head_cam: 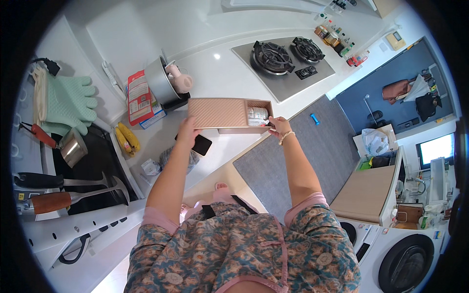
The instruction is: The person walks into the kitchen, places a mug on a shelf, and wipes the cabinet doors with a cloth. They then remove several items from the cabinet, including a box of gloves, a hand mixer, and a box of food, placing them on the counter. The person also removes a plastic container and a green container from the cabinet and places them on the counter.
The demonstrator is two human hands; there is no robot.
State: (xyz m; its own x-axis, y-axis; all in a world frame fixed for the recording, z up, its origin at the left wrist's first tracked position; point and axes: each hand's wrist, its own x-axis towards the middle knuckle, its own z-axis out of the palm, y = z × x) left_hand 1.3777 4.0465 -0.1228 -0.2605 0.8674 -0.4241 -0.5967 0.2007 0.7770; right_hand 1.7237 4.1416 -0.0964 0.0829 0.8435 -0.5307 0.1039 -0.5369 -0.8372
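Observation:
A rose-gold loaf tin (234, 130) is in front of me at the counter's front edge. Its ribbed sliding lid (218, 113) lies over most of the top and leaves the right end uncovered. In that gap I see a silvery wrapped item (257, 112) and a clear plastic packet (256, 121); the rest of the inside is hidden. My left hand (187, 132) grips the lid's near left corner. With a band on its wrist, my right hand (281, 127) holds the tin's near right corner.
Behind the tin stands a grey pot (158, 82) with a pink appliance (180, 80). Left are a red packet (139, 97), bananas (127, 139) and a black phone (202, 145). A gas hob (271, 82) is farther right. Oven gloves (69, 100) and tools hang at far left.

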